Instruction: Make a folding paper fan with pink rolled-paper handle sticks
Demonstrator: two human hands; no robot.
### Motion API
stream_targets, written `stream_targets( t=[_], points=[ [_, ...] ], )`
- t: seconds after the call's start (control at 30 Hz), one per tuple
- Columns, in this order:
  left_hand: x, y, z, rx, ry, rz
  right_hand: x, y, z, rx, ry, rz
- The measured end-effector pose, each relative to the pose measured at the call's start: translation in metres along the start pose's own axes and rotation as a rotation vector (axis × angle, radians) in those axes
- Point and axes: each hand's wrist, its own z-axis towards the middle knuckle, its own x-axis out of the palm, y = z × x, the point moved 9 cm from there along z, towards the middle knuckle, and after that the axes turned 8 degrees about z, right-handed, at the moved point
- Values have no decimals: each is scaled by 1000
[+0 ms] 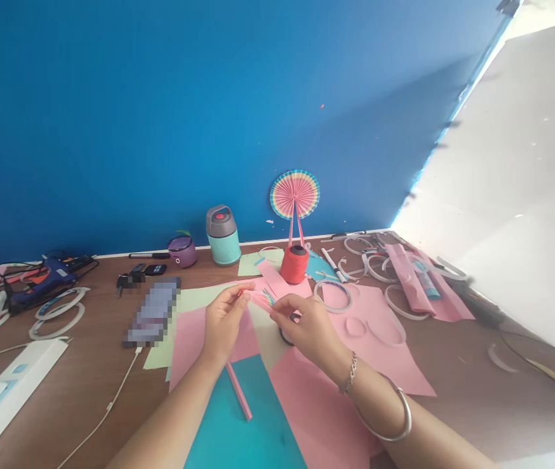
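While the left hand [223,319] pinched one end of a small pink paper piece [260,299] and the right hand [309,319] pinched the other end, it hung over the middle of the table [92,365]. It looked very light, thin, and easy to bend or rip, so a soft pinch near its ends seemed best. Just behind stood a red spool [294,266], near the right hand lay a pale ring [334,311], and below, a pink strip [240,392] lay on a blue sheet [248,443], crowding the spot.
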Motion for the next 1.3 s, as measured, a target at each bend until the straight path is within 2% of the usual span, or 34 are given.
stream_targets(
  t=[0.3, 0.63, 0.97, 1.17, 1.3],
  points=[
    [2, 4, 0, -22, 10, -20, 1, -10, 2, 58, 12, 44],
    [12, 7, -2, -130, 55, -247, 0, -18, 6, 91, 8, 38],
    [19, 20, -3, -258, 103, -390, -2, -23, 9, 114, 25, -14],
    [23, 23, -2, -328, 194, -429, 5, -28, 10, 122, 109, 58],
    [22, 16, 0, -285, 254, -354, 13, -25, 8, 83, 213, 123]
  ],
)
